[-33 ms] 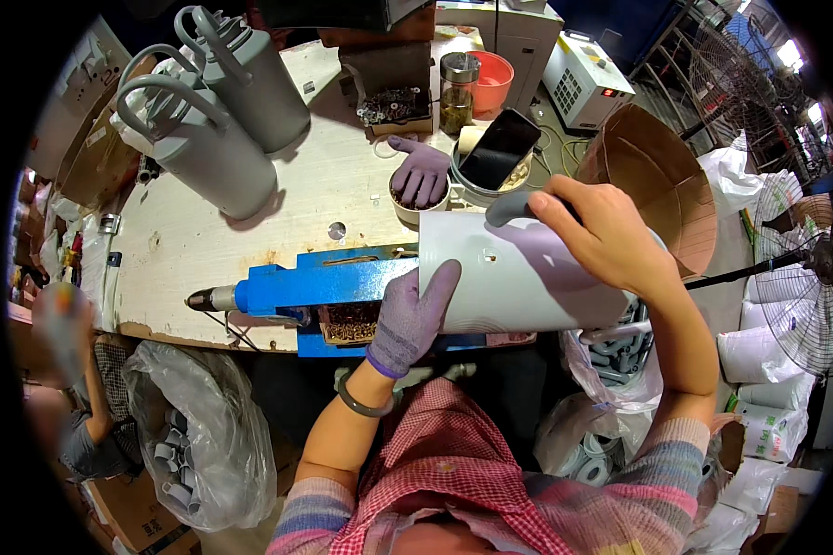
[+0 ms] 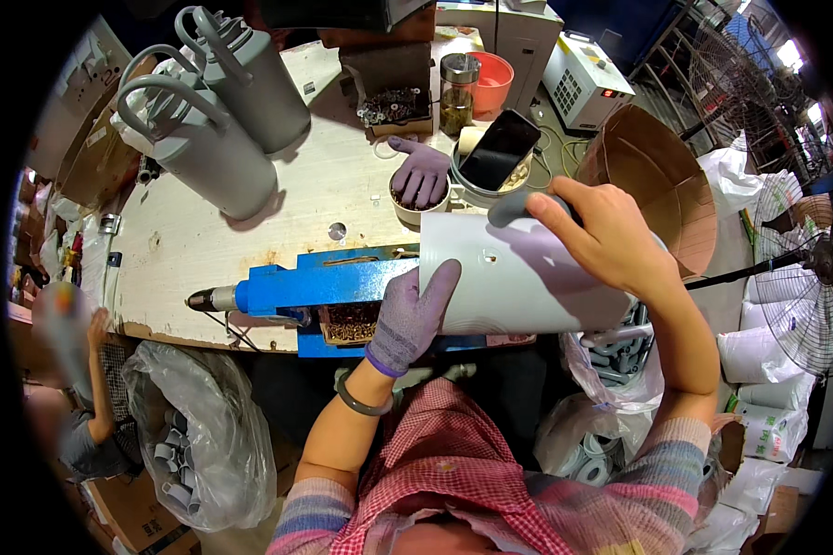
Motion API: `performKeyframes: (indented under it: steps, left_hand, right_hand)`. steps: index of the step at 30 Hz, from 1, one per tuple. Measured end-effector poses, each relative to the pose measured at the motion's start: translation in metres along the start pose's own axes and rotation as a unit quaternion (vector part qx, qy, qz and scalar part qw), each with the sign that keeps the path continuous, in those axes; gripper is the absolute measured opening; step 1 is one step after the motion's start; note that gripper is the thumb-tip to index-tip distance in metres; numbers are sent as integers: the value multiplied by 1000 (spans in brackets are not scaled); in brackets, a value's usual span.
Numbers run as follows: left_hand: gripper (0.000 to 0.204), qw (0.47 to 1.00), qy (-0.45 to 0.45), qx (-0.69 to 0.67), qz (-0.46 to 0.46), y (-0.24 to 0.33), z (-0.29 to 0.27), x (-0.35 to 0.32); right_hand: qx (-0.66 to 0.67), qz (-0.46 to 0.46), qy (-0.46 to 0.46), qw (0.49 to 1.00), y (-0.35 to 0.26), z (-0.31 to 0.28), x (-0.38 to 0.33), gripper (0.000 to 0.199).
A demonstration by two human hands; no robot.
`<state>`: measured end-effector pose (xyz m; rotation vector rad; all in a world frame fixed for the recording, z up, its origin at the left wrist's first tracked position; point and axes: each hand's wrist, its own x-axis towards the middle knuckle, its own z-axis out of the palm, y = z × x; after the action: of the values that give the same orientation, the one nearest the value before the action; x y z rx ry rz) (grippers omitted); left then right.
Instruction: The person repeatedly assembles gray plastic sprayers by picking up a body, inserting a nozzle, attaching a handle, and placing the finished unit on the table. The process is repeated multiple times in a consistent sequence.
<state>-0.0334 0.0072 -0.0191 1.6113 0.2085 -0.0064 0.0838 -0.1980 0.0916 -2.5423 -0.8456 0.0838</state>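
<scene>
A pale grey cylindrical bottle body (image 2: 537, 277) lies on its side at the right end of a blue clamp-like machine (image 2: 352, 280), with a small hole in its upper wall. My left hand (image 2: 411, 310), in a purple glove, grips the body's left rim with the thumb on the outside; its other fingers are partly hidden. My bare right hand (image 2: 606, 227) is closed round a dark grey curved plastic handle (image 2: 509, 211), holding it at the body's far upper side. The palm hides part of that handle.
Finished grey jugs (image 2: 213, 166) with looped handles stand at the back left. A spare purple glove (image 2: 421, 174) lies over a cup of screws. Beyond are a phone (image 2: 500, 148), a jar (image 2: 458, 94) and a cardboard box (image 2: 652, 185). A co-worker's hand (image 2: 97, 328) shows at far left.
My right hand and the handle have shifted very slightly right. The bottle body has barely moved. The co-worker's hand at far left has changed position.
</scene>
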Motion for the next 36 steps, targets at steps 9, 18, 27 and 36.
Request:
performKeyframes:
  steps: [9, 18, 27, 36]
  left_hand:
    - [44, 1000, -8, 21, 3, 6, -3, 3]
    - [39, 999, -26, 30, 4, 5, -4, 6]
    - [36, 999, -27, -11, 22, 4, -2, 2]
    - [37, 996, -67, -57, 7, -4, -1, 2]
  right_hand:
    - [-36, -20, -92, 995, -7, -2, -4, 59]
    - [-25, -28, -127, 991, -1, 3, -8, 49]
    - [-66, -19, -133, 989, -7, 6, -7, 61]
    - [-104, -5, -146, 984, -9, 7, -6, 59]
